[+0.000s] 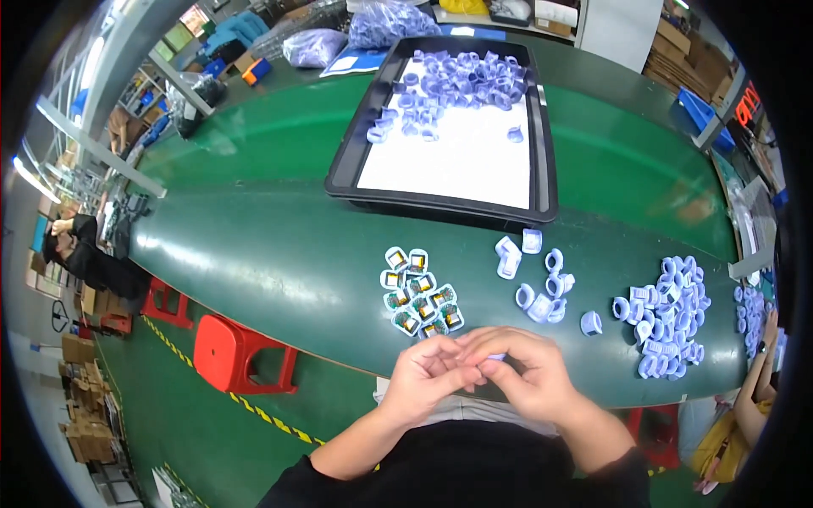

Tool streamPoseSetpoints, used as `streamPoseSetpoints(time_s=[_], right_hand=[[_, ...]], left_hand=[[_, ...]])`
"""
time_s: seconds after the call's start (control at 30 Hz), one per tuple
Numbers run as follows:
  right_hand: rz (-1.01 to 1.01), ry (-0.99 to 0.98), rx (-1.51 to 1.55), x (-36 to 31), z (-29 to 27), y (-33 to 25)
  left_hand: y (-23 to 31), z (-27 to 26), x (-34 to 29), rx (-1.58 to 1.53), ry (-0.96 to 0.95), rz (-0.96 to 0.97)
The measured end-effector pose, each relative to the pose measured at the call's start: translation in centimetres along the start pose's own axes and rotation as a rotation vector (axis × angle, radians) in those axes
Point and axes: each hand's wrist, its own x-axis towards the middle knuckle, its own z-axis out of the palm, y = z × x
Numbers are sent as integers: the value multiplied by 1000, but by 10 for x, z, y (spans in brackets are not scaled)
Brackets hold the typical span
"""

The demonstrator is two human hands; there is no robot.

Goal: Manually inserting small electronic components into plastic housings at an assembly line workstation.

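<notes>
My left hand (430,378) and my right hand (532,374) meet in front of my body at the near edge of the table. Between their fingertips shows a bit of a small lavender plastic piece (496,357); the fingers cover most of it. Both hands are closed around it. Just beyond my left hand lies a cluster of small pale housings with circuit boards (421,286) in them. Past my right hand sit several loose lavender ring-shaped pieces (540,303), one of them apart (591,323) to the right.
A black tray (339,173) with a white liner holds many lavender rings (466,80). A larger heap of rings (669,309) lies at the right. Another person's arm (760,364) reaches in at the far right. A red stool (224,351) stands left, below the green table (279,245).
</notes>
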Motion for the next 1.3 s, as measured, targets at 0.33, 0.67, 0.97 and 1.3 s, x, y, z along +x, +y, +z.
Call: streamPoseSetpoints(time_s=[0.33, 0.67, 0.97, 1.3], right_hand=[[-212, -17, -103, 42, -33, -12], [-235, 402, -380, 35, -78, -3], [-103, 412, 26, 36, -82, 11], [-125, 399, 151, 37, -83, 23]], left_hand=[[40, 14, 44, 75, -51, 27], [42, 48, 133, 125, -304, -196], [27, 32, 164, -133, -444, -261], [21, 25, 157, 69, -385, -259]])
